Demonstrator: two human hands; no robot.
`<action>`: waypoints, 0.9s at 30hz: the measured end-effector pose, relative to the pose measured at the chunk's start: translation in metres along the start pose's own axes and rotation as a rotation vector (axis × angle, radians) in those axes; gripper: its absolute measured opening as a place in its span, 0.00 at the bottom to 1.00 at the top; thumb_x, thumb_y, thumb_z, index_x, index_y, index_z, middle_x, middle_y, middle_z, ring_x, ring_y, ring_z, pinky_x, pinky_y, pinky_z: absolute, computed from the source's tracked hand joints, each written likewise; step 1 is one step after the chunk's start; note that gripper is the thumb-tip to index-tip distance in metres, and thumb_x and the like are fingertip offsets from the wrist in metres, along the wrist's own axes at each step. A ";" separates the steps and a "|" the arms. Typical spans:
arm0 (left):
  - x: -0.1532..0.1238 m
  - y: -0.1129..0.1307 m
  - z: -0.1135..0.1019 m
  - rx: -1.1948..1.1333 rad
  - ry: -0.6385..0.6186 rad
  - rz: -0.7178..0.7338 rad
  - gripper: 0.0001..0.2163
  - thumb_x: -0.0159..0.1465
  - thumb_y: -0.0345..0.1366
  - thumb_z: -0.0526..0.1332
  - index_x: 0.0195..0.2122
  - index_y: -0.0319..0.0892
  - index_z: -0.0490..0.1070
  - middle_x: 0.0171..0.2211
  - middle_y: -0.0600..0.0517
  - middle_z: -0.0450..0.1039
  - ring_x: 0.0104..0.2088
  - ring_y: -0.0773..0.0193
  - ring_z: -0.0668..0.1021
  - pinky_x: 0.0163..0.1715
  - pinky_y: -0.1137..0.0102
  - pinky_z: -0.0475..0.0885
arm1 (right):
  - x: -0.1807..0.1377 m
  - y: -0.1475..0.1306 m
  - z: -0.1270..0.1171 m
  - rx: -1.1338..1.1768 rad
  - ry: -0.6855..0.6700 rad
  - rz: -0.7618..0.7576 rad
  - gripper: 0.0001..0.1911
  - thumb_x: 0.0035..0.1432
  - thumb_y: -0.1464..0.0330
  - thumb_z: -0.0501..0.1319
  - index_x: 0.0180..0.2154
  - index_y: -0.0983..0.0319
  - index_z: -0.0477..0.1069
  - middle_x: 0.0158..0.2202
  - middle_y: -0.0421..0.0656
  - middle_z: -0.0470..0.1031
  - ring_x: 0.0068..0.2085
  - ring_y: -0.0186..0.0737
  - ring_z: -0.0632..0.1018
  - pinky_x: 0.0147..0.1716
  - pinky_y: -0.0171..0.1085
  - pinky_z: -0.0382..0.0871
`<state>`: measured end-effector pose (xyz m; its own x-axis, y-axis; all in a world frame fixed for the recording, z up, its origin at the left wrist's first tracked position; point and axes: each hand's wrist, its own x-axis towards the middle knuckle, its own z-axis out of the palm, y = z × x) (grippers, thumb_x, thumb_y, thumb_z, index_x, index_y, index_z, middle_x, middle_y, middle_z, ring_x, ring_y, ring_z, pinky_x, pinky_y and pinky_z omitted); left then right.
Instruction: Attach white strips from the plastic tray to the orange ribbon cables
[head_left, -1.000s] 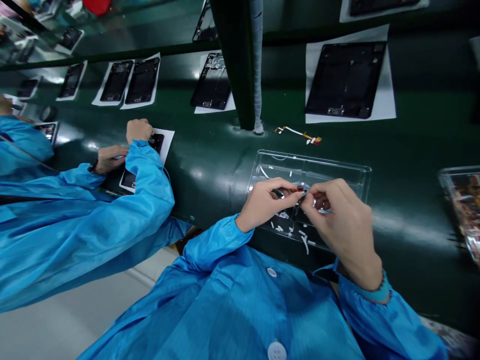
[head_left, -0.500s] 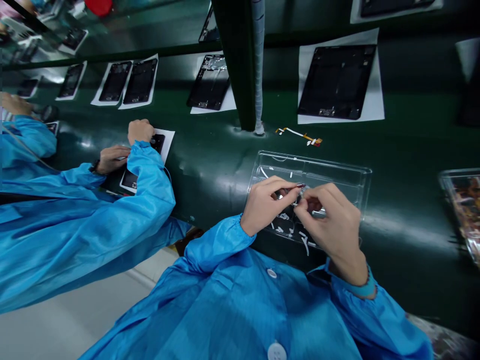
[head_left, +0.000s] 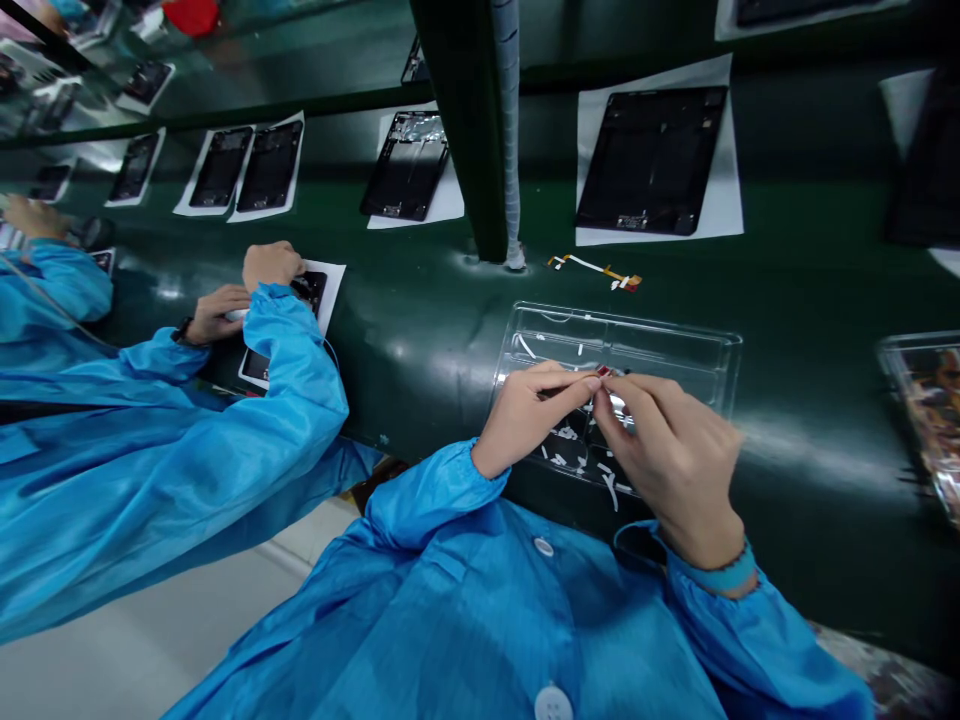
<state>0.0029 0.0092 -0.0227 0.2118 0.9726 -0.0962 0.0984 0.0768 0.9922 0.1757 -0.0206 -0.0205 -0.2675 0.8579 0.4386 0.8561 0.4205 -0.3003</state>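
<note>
My left hand (head_left: pixel 523 412) is closed, pinching a small dark-red part (head_left: pixel 603 371) between thumb and forefinger. My right hand (head_left: pixel 670 455) is closed too, its thumb and fingertips pressed together right at the part's edge; what lies between them is hidden. Both hands are over a clear plastic tray (head_left: pixel 675 335) with small white strips and scraps (head_left: pixel 568 433) in it. One forked white strip (head_left: pixel 610 490) lies at the tray's near edge. Behind the tray, an orange-and-white flex cable (head_left: pixel 596 268) rests on the green bench (head_left: pixel 420 330).
A green post (head_left: pixel 480 150) with a wrapped grey conduit stands behind the tray. Black tablet housings (head_left: pixel 652 160) lie on white sheets along the back. At right is a clear tray of orange parts (head_left: pixel 937 410). To the left, a co-worker's hands (head_left: pixel 274 265) work over another device.
My right fingertips have come in against the dark-red part, where a gap showed before. The hand has tilted slightly. The view has shifted a little; the co-worker's hands have barely moved.
</note>
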 end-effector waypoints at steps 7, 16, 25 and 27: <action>-0.002 0.003 0.005 -0.014 0.009 -0.023 0.12 0.70 0.41 0.62 0.37 0.43 0.84 0.30 0.52 0.75 0.30 0.69 0.73 0.33 0.71 0.71 | 0.001 -0.001 0.003 -0.088 0.046 -0.038 0.12 0.66 0.71 0.60 0.51 0.60 0.72 0.44 0.50 0.82 0.39 0.45 0.81 0.35 0.42 0.68; -0.002 0.003 0.006 -0.014 -0.006 -0.021 0.11 0.69 0.39 0.62 0.45 0.44 0.84 0.31 0.52 0.75 0.34 0.68 0.73 0.37 0.71 0.69 | 0.009 -0.006 0.011 -0.186 0.160 -0.007 0.03 0.62 0.73 0.61 0.39 0.61 0.70 0.34 0.44 0.79 0.30 0.37 0.76 0.28 0.37 0.63; -0.004 0.007 -0.023 -0.079 -0.083 -0.059 0.09 0.67 0.41 0.65 0.39 0.43 0.84 0.34 0.51 0.74 0.26 0.73 0.71 0.23 0.76 0.67 | 0.002 0.000 -0.006 -0.004 0.078 0.118 0.00 0.61 0.72 0.59 0.36 0.62 0.67 0.33 0.45 0.75 0.29 0.36 0.74 0.26 0.35 0.62; -0.005 0.006 -0.052 -0.099 0.008 -0.075 0.09 0.65 0.41 0.67 0.36 0.42 0.83 0.34 0.51 0.74 0.25 0.74 0.71 0.19 0.77 0.66 | -0.003 0.009 -0.016 -0.096 -0.095 0.142 0.07 0.65 0.67 0.58 0.33 0.61 0.68 0.30 0.44 0.75 0.26 0.36 0.72 0.23 0.35 0.57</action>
<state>-0.0483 0.0158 -0.0119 0.1992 0.9650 -0.1704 0.0166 0.1706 0.9852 0.1912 -0.0244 -0.0108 -0.1774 0.9326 0.3142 0.9254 0.2667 -0.2692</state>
